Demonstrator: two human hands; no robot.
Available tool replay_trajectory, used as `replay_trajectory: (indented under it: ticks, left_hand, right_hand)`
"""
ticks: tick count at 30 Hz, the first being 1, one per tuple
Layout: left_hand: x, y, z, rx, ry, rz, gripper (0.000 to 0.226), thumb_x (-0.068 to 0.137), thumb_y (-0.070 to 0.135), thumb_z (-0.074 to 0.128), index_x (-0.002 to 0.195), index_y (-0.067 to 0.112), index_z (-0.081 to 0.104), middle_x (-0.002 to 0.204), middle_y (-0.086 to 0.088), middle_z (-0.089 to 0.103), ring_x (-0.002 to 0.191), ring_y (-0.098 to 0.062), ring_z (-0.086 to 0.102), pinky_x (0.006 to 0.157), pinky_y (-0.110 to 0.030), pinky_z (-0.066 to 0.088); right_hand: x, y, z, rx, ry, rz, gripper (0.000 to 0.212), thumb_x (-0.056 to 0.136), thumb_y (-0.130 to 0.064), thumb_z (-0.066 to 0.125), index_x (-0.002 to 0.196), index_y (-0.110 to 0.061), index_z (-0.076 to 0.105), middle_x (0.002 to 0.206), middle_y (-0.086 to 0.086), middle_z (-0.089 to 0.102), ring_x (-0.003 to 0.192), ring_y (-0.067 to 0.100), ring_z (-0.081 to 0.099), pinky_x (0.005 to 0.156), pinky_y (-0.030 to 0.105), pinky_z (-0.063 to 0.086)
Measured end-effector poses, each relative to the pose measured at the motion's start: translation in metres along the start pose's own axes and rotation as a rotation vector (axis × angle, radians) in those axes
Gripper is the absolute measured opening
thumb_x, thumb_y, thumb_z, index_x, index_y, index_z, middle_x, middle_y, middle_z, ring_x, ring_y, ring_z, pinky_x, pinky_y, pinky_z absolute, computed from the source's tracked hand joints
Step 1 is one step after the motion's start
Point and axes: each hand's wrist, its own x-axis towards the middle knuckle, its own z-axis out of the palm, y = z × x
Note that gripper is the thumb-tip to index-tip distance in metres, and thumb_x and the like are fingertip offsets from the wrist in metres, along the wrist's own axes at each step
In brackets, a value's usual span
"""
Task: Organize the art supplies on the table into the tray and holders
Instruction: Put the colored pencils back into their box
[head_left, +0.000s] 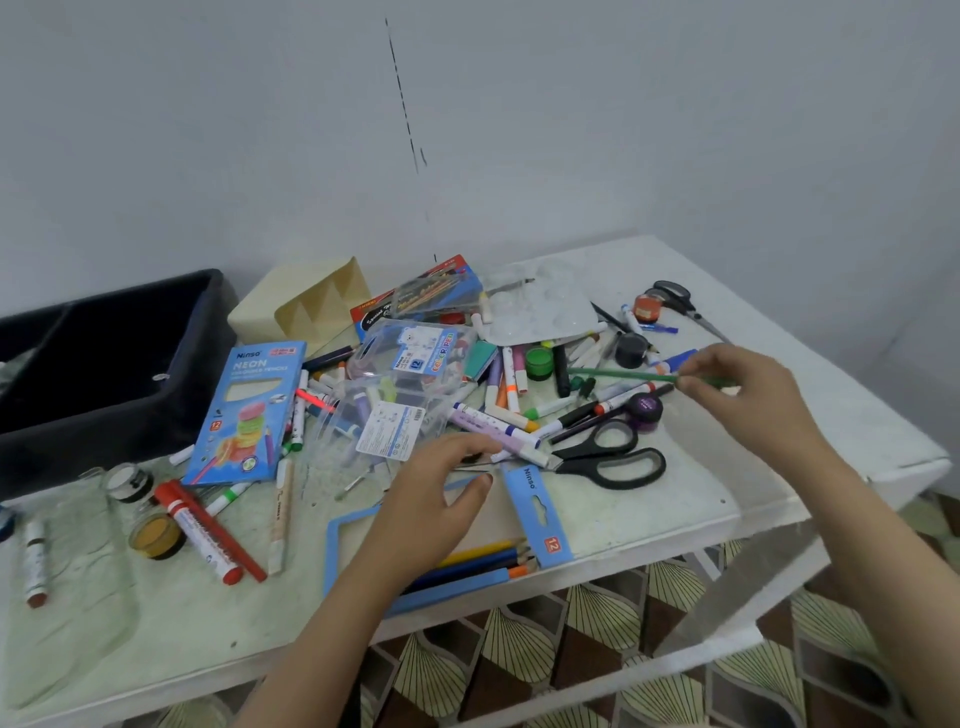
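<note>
Head-worn view, steeply down onto table (649, 525)

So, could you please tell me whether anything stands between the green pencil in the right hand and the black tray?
Yes, on the table: the clear pen case and the blue Neon pencil box lie between the green pencil, pinched by the right hand, and the black tray. Lifted over them, nothing visible blocks it.

soft, even, cool light casts only faint shadows. the whole frame is slightly blurred, and wide-angle distortion bends the counter (701, 512) toward the edges.
</note>
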Motion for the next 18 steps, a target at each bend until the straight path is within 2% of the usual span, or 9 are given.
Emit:
replay_trajectory:
  ticks: [1,3,5,8,10,12,14,16,18]
  left_hand:
    - [0.004,0.002,0.002,-0.006,-0.004,0.014,0.03,0.083,0.028,0.053,0.106,0.047,0.055,0.11,0.029,0.057,0.109,0.003,0.051,0.091,-0.013,0.039]
    - [0.011,0.005,0.006,-0.024,0.012,0.046,0.031,0.084,0.028,0.054,0.109,0.046,0.054,0.11,0.028,0.057,0.108,0.002,0.051,0.09,-0.019,0.042]
    - [0.018,0.013,0.01,-0.085,0.114,0.091,0.028,0.087,0.032,0.052,0.113,0.041,0.054,0.111,0.022,0.059,0.107,-0.002,0.053,0.089,-0.023,0.042]
    - [0.029,0.033,0.016,-0.277,0.368,0.202,0.025,0.09,0.029,0.043,0.109,0.028,0.059,0.111,0.009,0.062,0.111,-0.012,0.055,0.092,-0.025,0.042]
    - [0.04,0.046,0.018,-0.325,0.412,0.195,0.026,0.09,0.03,0.04,0.107,0.026,0.06,0.109,0.01,0.062,0.11,-0.01,0.054,0.092,-0.021,0.04]
    - [0.052,0.054,0.019,-0.327,0.26,0.115,0.03,0.086,0.036,0.045,0.108,0.025,0.061,0.106,0.01,0.063,0.106,-0.006,0.056,0.09,-0.018,0.042]
    - [0.063,0.057,0.021,-0.386,-0.036,-0.001,0.028,0.085,0.033,0.055,0.11,0.024,0.061,0.104,0.007,0.068,0.097,-0.005,0.062,0.083,-0.018,0.049]
    - [0.068,0.06,0.025,-0.544,-0.275,-0.171,0.016,0.093,0.018,0.055,0.107,0.021,0.061,0.094,0.001,0.071,0.073,-0.011,0.067,0.062,-0.022,0.052]
    - [0.068,0.058,0.028,-0.663,-0.347,-0.316,0.019,0.098,0.011,0.044,0.101,0.016,0.063,0.074,0.001,0.068,0.046,-0.012,0.054,0.042,-0.023,0.04]
  right_hand:
    - [-0.002,-0.008,-0.001,0.122,0.063,-0.026,0.016,0.082,-0.009,0.071,0.078,-0.022,0.062,0.077,-0.015,0.066,0.074,-0.003,0.062,0.069,0.005,0.041]
    - [-0.003,-0.024,-0.003,0.303,0.139,-0.072,0.018,0.079,-0.007,0.073,0.075,-0.021,0.063,0.071,-0.017,0.067,0.07,-0.005,0.062,0.069,0.005,0.043]
    - [-0.002,-0.04,-0.006,0.39,0.124,-0.105,0.017,0.078,-0.006,0.073,0.072,-0.019,0.065,0.068,-0.017,0.068,0.067,-0.002,0.062,0.068,0.008,0.044]
    - [0.001,-0.061,-0.006,0.41,-0.045,-0.116,0.013,0.076,-0.007,0.074,0.069,-0.015,0.068,0.062,-0.01,0.067,0.063,0.006,0.06,0.065,0.013,0.044]
    - [0.004,-0.07,-0.002,0.406,-0.205,-0.104,0.011,0.073,-0.011,0.078,0.068,-0.012,0.069,0.061,-0.006,0.067,0.061,0.009,0.06,0.064,0.019,0.044]
    - [0.009,-0.075,0.004,0.38,-0.342,-0.096,0.015,0.068,-0.024,0.081,0.068,-0.014,0.07,0.062,0.005,0.066,0.064,0.021,0.057,0.065,0.03,0.041]
    - [0.014,-0.078,0.012,0.33,-0.428,-0.104,0.018,0.066,-0.033,0.08,0.07,-0.018,0.071,0.068,0.019,0.065,0.065,0.025,0.052,0.064,0.034,0.039]
    - [0.019,-0.081,0.019,0.328,-0.463,-0.118,0.013,0.075,-0.026,0.078,0.076,-0.016,0.07,0.067,0.018,0.064,0.063,0.021,0.053,0.06,0.024,0.043]
    - [0.026,-0.078,0.024,0.299,-0.475,-0.107,0.015,0.086,-0.027,0.067,0.089,-0.013,0.069,0.072,0.009,0.068,0.065,0.015,0.058,0.062,0.018,0.046]
